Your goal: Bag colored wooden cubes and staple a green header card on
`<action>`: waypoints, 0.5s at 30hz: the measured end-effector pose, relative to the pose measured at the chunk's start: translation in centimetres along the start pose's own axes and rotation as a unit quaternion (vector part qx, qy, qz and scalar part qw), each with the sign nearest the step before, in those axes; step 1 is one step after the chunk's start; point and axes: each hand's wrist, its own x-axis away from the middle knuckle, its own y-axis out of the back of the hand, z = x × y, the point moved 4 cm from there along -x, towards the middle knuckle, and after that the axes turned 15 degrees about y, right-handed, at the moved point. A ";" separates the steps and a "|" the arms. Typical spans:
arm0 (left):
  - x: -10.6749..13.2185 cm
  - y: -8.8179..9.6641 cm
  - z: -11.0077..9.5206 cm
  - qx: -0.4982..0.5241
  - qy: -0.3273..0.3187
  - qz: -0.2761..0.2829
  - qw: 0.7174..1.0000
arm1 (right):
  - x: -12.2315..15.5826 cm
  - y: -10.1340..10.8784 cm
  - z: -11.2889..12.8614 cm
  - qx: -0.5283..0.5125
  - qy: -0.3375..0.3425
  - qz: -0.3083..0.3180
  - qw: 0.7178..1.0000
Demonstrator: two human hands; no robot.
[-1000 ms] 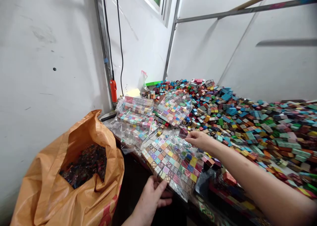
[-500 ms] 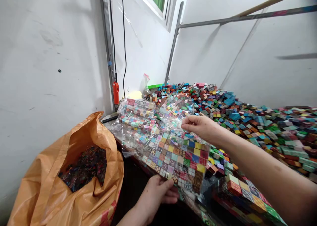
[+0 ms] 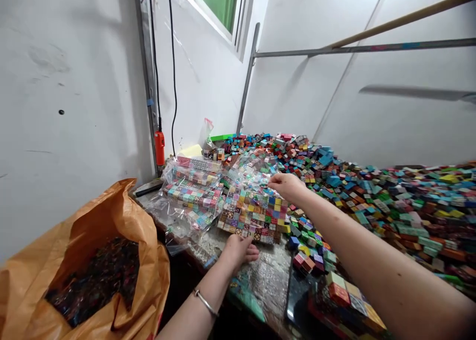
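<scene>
A clear plastic bag packed with small coloured patterned cubes [image 3: 253, 212] is held between both hands above the table, over other bags. My left hand [image 3: 238, 248] grips its near bottom edge with fingers curled. My right hand [image 3: 286, 185] pinches the bag's far top edge. More packed bags [image 3: 193, 188] lie stacked just to the left of it. A huge heap of loose coloured cubes [image 3: 357, 191] covers the table to the right and behind.
An open orange sack [image 3: 85, 260] with dark pieces inside stands at the lower left beside the table. An orange-handled tool [image 3: 159, 148] hangs on a cable by the wall. A metal frame post [image 3: 245, 82] rises behind the heap. Empty clear bags [image 3: 260, 280] lie on the table's near edge.
The bag of cubes was lifted from the near table edge and carried away from me toward the stacked bags. Both hands moved with it. The view shifted right and down.
</scene>
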 end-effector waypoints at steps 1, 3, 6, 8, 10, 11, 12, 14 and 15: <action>-0.2 0.0 -0.2 0.003 -0.005 -0.005 1.000 | -0.1 -0.1 -0.4 0.003 -0.003 0.001 1.000; -0.6 -0.3 -0.5 0.012 -0.018 -0.010 1.000 | -0.2 -0.3 -0.9 0.004 -0.004 0.010 1.000; -1.0 -0.9 -0.8 0.023 -0.035 -0.012 0.999 | -0.2 -0.5 -1.2 -0.010 0.003 0.031 0.999; -1.0 -1.2 -0.9 0.021 -0.039 -0.009 0.999 | 0.0 0.1 -1.1 -0.019 0.008 0.031 0.999; -0.6 -1.2 -0.8 0.010 -0.036 -0.001 0.999 | 0.6 1.3 -1.3 -0.024 0.009 0.021 0.999; -0.4 -1.2 -0.7 0.003 -0.033 0.004 0.999 | 1.1 2.1 -1.6 -0.026 0.009 0.018 0.999; -0.1 -1.1 -0.6 -0.005 -0.028 0.008 1.000 | 1.8 2.8 -2.0 -0.030 0.007 0.019 0.999; 0.5 -0.9 -0.4 -0.022 -0.017 0.013 1.000 | 3.5 4.3 -3.5 -0.037 0.001 0.031 0.999; 0.8 -0.8 -0.3 -0.030 -0.012 0.012 0.999 | 4.6 4.9 -4.5 -0.037 -0.007 0.039 0.999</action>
